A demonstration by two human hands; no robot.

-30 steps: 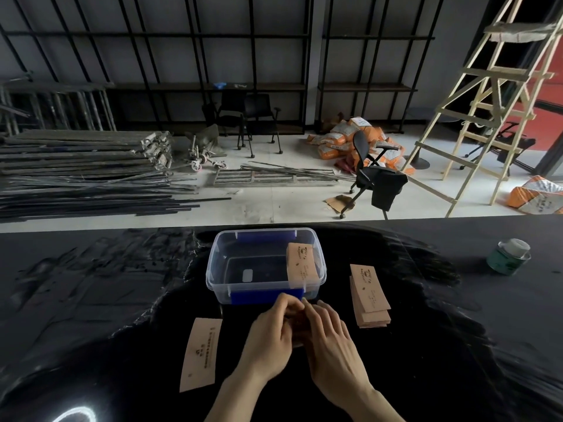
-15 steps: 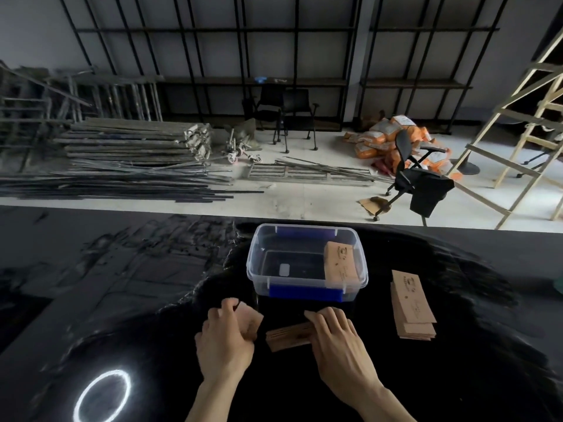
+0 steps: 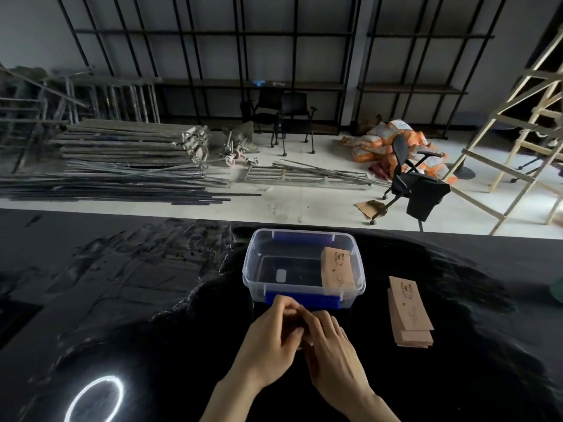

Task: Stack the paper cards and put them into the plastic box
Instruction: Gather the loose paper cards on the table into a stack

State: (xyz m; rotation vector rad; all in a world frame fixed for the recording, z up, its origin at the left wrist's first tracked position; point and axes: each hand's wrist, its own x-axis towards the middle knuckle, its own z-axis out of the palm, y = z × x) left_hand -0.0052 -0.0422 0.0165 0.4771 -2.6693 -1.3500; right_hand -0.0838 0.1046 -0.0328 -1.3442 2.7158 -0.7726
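A clear plastic box (image 3: 253,269) with blue latches stands on the black table, and a stack of brown paper cards (image 3: 337,271) leans inside at its right end. Another brown card stack (image 3: 409,312) lies flat on the table right of the box. Just in front of the box, my left hand (image 3: 268,339) and my right hand (image 3: 332,345) press together around a small bundle of cards, which the fingers almost fully hide.
The black table (image 3: 137,300) is glossy, with a ring-light reflection (image 3: 94,399) at the near left. Beyond its far edge the floor holds metal bars, chairs, orange sacks and a wooden ladder (image 3: 524,129).
My left hand picked up the loose card on the left and carried it right to the bundle under my right hand. Both hands are now closed together on the cards.
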